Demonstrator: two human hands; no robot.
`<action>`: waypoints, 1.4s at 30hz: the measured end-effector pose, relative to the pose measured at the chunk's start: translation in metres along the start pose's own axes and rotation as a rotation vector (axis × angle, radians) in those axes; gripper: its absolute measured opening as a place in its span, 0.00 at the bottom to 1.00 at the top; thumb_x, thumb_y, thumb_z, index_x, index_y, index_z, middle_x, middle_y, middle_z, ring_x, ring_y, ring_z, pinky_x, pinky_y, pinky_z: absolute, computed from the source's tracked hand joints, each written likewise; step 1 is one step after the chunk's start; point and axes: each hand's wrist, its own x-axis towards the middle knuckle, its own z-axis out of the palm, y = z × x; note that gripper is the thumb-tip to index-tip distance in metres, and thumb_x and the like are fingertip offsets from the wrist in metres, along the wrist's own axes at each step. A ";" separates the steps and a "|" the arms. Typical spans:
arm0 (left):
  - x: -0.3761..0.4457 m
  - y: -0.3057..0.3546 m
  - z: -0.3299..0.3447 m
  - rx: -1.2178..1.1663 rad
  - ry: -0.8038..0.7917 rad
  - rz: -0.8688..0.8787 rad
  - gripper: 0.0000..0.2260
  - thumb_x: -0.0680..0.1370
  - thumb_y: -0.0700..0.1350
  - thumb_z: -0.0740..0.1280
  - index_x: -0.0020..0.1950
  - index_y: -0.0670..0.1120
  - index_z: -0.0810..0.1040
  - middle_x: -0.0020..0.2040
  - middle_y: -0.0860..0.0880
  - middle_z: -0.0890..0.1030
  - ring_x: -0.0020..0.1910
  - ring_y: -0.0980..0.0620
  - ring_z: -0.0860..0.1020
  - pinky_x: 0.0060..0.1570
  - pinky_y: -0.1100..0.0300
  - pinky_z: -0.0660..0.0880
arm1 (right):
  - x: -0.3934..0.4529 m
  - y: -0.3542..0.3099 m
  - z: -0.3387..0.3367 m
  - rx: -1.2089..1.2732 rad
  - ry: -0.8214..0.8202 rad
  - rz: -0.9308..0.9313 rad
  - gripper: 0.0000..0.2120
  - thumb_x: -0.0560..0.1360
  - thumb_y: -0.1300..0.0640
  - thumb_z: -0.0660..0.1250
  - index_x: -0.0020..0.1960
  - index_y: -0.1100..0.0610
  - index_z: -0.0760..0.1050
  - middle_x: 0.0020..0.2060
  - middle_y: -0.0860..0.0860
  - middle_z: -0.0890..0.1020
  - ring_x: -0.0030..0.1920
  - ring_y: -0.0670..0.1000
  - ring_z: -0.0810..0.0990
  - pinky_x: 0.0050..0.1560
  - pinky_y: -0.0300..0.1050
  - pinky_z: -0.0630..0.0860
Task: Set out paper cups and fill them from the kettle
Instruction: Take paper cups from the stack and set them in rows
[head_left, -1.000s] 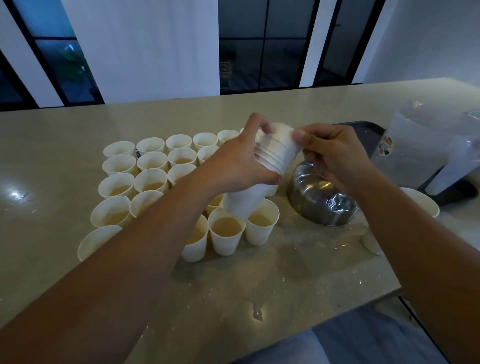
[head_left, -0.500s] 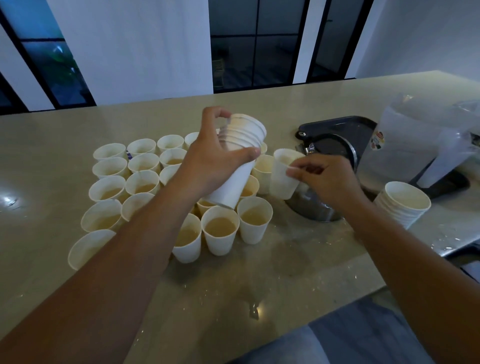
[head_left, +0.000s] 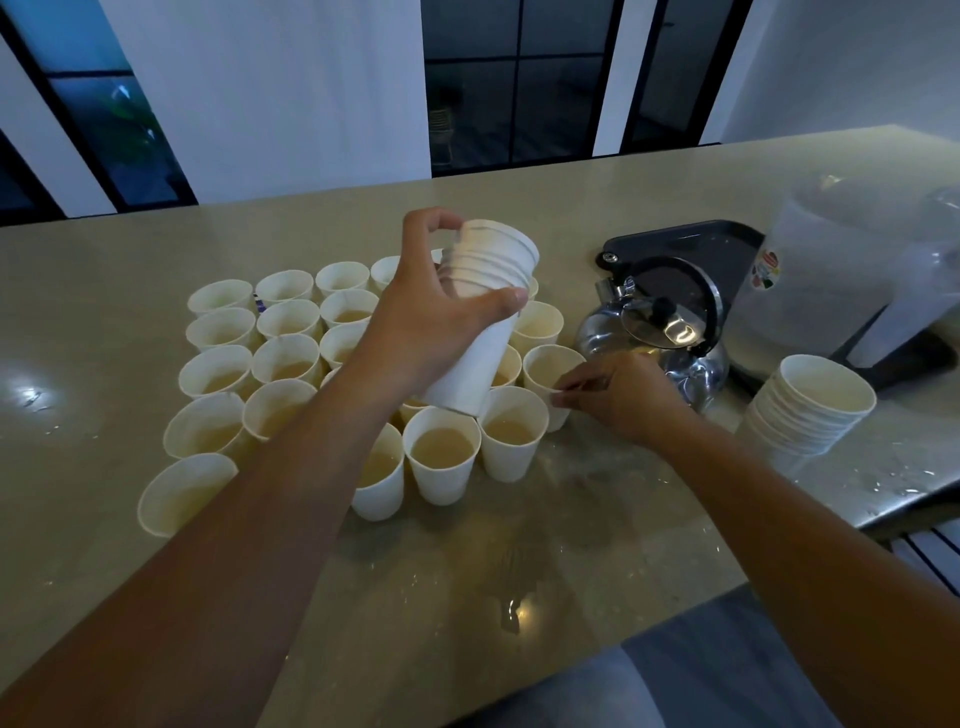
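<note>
Two cup stacks (head_left: 485, 317), one kettle (head_left: 657, 338)

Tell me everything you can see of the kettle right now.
The kettle is shiny, dented-looking metal with a round body, standing upright on the counter right of the set-out cups. Its domed lid with a dark knob sits tilted, seemingly ajar. A dark handle arches over it, and a dark tray lies behind. The right hand, placing a cup, is just in front; contact cannot be told. Contents are hidden.
</note>
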 end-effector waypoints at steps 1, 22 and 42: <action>0.000 0.000 0.000 0.008 -0.008 0.000 0.32 0.73 0.57 0.74 0.69 0.61 0.58 0.59 0.54 0.71 0.44 0.56 0.76 0.35 0.68 0.72 | 0.000 0.000 -0.002 -0.017 -0.008 -0.010 0.10 0.70 0.50 0.77 0.52 0.47 0.85 0.46 0.44 0.83 0.43 0.42 0.79 0.42 0.32 0.73; -0.005 0.006 0.000 0.070 -0.060 0.006 0.31 0.72 0.59 0.74 0.69 0.58 0.62 0.59 0.56 0.71 0.45 0.59 0.74 0.36 0.67 0.71 | 0.001 -0.010 -0.006 -0.172 0.056 -0.055 0.10 0.74 0.57 0.74 0.56 0.49 0.84 0.52 0.48 0.85 0.47 0.45 0.79 0.53 0.40 0.77; -0.024 0.006 0.010 -0.038 -0.127 -0.043 0.27 0.68 0.59 0.76 0.61 0.61 0.65 0.53 0.60 0.75 0.48 0.59 0.77 0.37 0.64 0.72 | -0.013 -0.074 -0.053 0.425 0.161 -0.314 0.09 0.81 0.58 0.64 0.48 0.46 0.79 0.32 0.33 0.79 0.34 0.36 0.75 0.36 0.29 0.71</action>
